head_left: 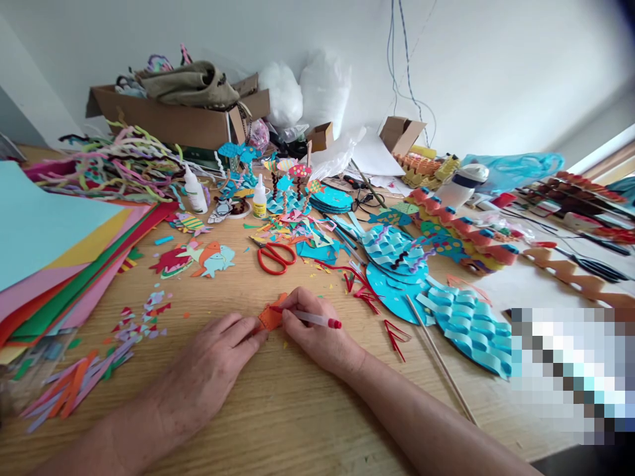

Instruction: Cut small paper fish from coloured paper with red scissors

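Observation:
My right hand (pixel 317 330) is closed around a red pen (pixel 317 319) with a translucent barrel, its tip down on a small orange paper piece (pixel 270 317). Dark marks run along the edge of that piece. From the other side my left hand (pixel 213 347) holds the piece against the table, fingers together and fingertips at its left edge. Orange-handled scissors (pixel 276 256) lie just beyond the hands. Paper fish cutouts (pixel 213 258) in orange and light blue rest to the left of the scissors.
Coloured paper sheets (pixel 59 244) are stacked at left, with paper strips (pixel 79 387) nearer me. Glue bottles (pixel 259 198) stand behind the scissors. Blue woven paper fish (pixel 469 327), a wooden stick (pixel 441 360) and red pipe-cleaner pieces (pixel 395 337) lie at right. A cardboard box (pixel 163 119) sits behind.

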Demonstrator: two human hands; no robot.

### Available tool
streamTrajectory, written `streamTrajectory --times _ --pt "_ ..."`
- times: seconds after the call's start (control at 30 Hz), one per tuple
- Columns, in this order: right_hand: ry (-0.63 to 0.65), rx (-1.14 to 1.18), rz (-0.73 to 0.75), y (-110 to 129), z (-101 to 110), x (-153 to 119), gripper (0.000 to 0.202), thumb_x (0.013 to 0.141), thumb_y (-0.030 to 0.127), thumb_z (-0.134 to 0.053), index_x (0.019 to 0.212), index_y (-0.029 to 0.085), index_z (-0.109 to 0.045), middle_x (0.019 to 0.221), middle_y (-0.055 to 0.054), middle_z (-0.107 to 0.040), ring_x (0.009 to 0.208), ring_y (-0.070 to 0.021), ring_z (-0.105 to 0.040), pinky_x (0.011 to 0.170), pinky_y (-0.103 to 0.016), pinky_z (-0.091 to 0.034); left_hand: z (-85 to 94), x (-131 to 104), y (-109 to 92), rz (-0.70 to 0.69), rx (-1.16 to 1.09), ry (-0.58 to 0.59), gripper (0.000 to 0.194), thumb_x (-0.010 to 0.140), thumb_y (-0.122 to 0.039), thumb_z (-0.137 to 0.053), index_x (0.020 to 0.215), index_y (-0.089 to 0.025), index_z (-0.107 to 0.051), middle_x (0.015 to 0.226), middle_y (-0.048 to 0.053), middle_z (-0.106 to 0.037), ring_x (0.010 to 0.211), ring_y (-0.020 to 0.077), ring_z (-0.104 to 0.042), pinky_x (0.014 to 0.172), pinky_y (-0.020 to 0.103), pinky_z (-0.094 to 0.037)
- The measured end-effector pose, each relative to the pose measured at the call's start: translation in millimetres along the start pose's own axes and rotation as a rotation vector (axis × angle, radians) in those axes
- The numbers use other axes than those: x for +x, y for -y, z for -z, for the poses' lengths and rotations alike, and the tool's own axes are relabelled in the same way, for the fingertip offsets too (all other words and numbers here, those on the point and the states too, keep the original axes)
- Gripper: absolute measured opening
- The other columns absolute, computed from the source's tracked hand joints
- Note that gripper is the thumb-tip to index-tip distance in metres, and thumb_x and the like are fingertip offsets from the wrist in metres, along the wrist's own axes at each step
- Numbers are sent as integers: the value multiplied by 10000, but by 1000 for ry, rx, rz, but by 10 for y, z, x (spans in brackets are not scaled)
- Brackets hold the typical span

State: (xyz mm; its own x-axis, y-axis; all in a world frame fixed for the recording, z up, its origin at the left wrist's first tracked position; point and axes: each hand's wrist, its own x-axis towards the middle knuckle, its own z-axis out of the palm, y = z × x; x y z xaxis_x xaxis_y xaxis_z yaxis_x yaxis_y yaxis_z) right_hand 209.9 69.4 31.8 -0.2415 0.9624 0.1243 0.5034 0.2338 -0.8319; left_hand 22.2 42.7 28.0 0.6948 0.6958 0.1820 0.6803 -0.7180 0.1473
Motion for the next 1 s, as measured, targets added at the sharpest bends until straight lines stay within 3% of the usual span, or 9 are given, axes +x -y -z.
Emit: streamTrajectory --times 0.6,1.0 --pt "-3 26 -26 14 31 2 71 698 122 -471 691 184 -506 531 58 -475 463 -78 -408 475 -183 -328 -72 -20 25 -19 41 -69 436 813 -5 -308 1109 -155 -591 1049 67 -616 928 191 -532 816 354 -511" --pt "6 -1 -13 19 55 7 84 697 116 -470 676 186 -510 555 48 -507 474 -81 -433 478 -181 -340 -25 -5 17 -32 77 -55 409 814 -33 -334 1101 -163 -594 1042 57 -625 930 189 -542 822 339 -510"
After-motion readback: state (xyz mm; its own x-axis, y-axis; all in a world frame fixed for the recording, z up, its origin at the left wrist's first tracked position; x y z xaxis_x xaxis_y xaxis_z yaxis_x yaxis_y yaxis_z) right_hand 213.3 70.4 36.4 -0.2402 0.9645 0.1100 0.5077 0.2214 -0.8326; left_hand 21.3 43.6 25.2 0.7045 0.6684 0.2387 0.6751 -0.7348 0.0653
